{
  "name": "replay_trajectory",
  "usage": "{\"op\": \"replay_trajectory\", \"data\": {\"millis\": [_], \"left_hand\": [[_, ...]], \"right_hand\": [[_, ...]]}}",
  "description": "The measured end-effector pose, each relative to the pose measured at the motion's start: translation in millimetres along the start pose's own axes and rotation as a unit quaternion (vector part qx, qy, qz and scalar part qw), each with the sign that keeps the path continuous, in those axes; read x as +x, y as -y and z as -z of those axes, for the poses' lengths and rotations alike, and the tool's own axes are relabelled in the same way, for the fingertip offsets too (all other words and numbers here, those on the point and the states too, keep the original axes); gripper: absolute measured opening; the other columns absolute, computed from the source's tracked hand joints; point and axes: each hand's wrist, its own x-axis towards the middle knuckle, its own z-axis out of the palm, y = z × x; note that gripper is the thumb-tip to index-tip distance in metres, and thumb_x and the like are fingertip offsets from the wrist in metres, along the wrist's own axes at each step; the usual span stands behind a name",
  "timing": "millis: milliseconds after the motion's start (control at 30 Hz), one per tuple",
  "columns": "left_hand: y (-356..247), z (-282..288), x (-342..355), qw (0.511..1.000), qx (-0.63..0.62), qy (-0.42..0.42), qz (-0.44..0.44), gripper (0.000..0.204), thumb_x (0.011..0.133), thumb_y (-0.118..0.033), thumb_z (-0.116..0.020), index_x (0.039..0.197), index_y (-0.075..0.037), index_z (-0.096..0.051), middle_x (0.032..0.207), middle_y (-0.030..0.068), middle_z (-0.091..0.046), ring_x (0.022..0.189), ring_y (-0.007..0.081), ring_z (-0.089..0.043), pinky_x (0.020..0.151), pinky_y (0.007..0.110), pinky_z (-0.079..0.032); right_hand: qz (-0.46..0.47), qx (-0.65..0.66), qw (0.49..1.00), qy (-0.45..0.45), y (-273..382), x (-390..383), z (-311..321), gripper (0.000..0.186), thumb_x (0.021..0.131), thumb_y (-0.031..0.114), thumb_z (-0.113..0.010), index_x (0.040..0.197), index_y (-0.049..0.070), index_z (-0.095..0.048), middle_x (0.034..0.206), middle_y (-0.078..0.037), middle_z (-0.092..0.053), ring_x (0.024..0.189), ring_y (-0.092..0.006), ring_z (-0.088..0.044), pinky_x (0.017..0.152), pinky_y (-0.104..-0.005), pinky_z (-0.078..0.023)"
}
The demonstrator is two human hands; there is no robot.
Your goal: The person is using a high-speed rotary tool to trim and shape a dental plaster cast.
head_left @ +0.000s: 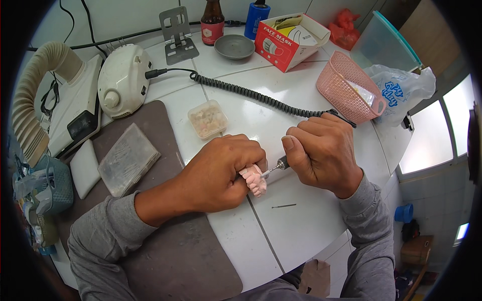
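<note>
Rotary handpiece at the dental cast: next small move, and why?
Probably a light stroke of the bit along the pink dental cast: its tip appears to meet the cast's edge, the left hand grips the cast, and the right hand holds the rotary handpiece.

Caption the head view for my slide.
The left hand holds a pink tooth model while the right hand holds a handpiece to it.

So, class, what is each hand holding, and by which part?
The left hand holds the pink tooth model by its left end; the right hand grips the handpiece around its dark body.
</note>
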Motion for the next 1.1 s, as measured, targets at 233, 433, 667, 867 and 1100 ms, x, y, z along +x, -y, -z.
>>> {"op": "replay_trajectory", "data": {"millis": [233, 433, 667, 867, 1100], "left_hand": [[-3.0, -0.2, 0.4, 0.999, -0.020, -0.017, 0.020, 0.013, 0.073, 0.003, -0.062, 0.085, -0.003, -0.064, 0.079, 0.0110, -0.067, 0.077, 0.0318, -0.064, 0.069, 0.041, -0.048], [-6.4, 0.3, 2.0, 0.998, -0.042, -0.025, 0.031, 0.013, 0.072, 0.004, -0.060, 0.084, -0.001, -0.063, 0.078, 0.0134, -0.066, 0.079, 0.0356, -0.064, 0.071, 0.044, -0.049], [-5.6, -1.3, 1.6, 0.998, -0.039, -0.029, 0.029, 0.017, 0.070, 0.006, -0.057, 0.084, -0.003, -0.064, 0.078, 0.0133, -0.066, 0.080, 0.0358, -0.064, 0.071, 0.044, -0.049], [-4.1, -1.3, 1.4, 0.998, -0.042, -0.030, 0.020, 0.017, 0.070, 0.005, -0.058, 0.084, -0.003, -0.064, 0.078, 0.0133, -0.066, 0.079, 0.0359, -0.064, 0.071, 0.044, -0.049], [-7.3, -0.1, 2.0, 0.999, -0.038, -0.027, 0.028, 0.017, 0.070, 0.006, -0.058, 0.084, -0.002, -0.064, 0.078, 0.0136, -0.065, 0.079, 0.0361, -0.064, 0.071, 0.045, -0.049]], "right_hand": [[0.004, 0.011, 1.000, -0.011, -0.1, -0.1, -0.9, 0.023, 0.093, 0.020, -0.072, 0.072, 0.010, -0.070, 0.059, -0.003, -0.056, 0.050, -0.0240, -0.054, 0.054, -0.0405, -0.037], [0.007, 0.014, 1.000, 0.010, 0.7, -0.2, 1.1, 0.025, 0.093, 0.021, -0.071, 0.071, 0.010, -0.069, 0.059, -0.004, -0.056, 0.050, -0.0242, -0.053, 0.054, -0.0405, -0.037], [0.007, 0.018, 1.000, -0.002, 1.3, -0.7, -1.4, 0.026, 0.093, 0.021, -0.071, 0.070, 0.010, -0.069, 0.058, -0.003, -0.056, 0.049, -0.0242, -0.052, 0.053, -0.0405, -0.036], [0.007, 0.021, 1.000, 0.019, 0.5, 0.0, 1.7, 0.026, 0.093, 0.021, -0.072, 0.070, 0.010, -0.069, 0.057, -0.003, -0.056, 0.050, -0.0240, -0.053, 0.053, -0.0404, -0.037], [0.006, 0.019, 1.000, 0.009, 0.3, -0.3, 0.3, 0.024, 0.093, 0.020, -0.072, 0.072, 0.010, -0.071, 0.058, -0.004, -0.057, 0.050, -0.0239, -0.053, 0.053, -0.0404, -0.037]]}}
